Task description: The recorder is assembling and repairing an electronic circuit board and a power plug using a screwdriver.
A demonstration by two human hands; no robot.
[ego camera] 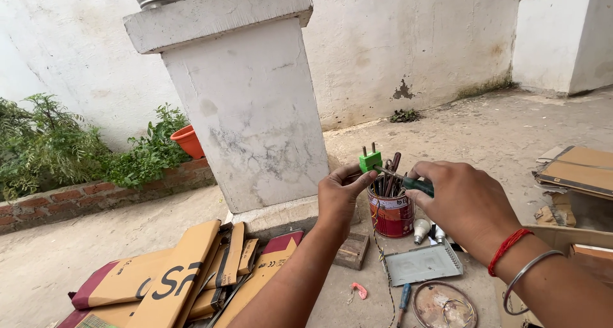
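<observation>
Above the red tin of tools (391, 214), left hand (338, 197) fingers pinch the green plug (370, 160), still whole, while right hand (465, 203) fingers grip a screwdriver (408, 182) whose tip meets it

Pinching a green plug (369, 160) in the left hand (338, 197), pins pointing up; pressing a green-handled screwdriver (408, 182) into it with the right hand (463, 203), above a red tin (391, 214) of tools, near stacked cardboard boxes (185, 274).
</observation>
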